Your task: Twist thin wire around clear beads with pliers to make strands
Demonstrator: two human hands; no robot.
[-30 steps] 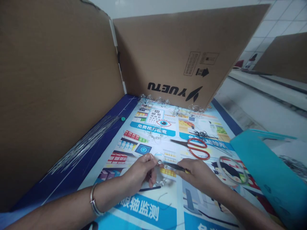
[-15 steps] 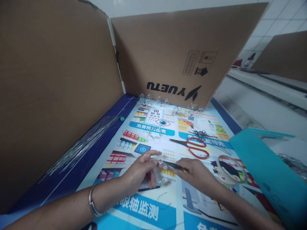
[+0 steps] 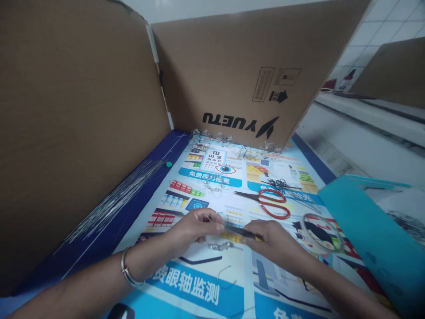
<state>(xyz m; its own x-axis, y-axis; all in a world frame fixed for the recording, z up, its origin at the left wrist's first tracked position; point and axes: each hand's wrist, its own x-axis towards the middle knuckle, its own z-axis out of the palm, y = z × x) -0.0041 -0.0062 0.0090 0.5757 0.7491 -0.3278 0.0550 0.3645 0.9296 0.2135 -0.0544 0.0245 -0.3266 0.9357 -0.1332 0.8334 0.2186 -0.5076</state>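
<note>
My left hand (image 3: 202, 225) is closed in a pinch on a thin wire strung with clear beads (image 3: 221, 246); the beads hang just below its fingers. My right hand (image 3: 267, 237) is wrapped round a pair of dark-jawed pliers (image 3: 241, 231), pointing left. The plier tips meet the wire at my left fingertips; whether the jaws grip it is too small to tell. Beyond my hands lie red-handled scissors (image 3: 274, 204), with the blades towards the left. A clear ring-shaped roll (image 3: 322, 232) rests right of my right hand.
Cardboard panels (image 3: 245, 66) wall the back and left. Loose thin wires (image 3: 116, 199) lie along the left edge. A teal box (image 3: 368, 221) with wire pieces stands at the right. Beaded pieces (image 3: 214, 136) line the back, and black wire bits (image 3: 277, 184) lie behind the scissors.
My left fingers have curled in from a more spread pose, and the beaded wire has shifted below them. My right hand holds the pliers in nearly the same place.
</note>
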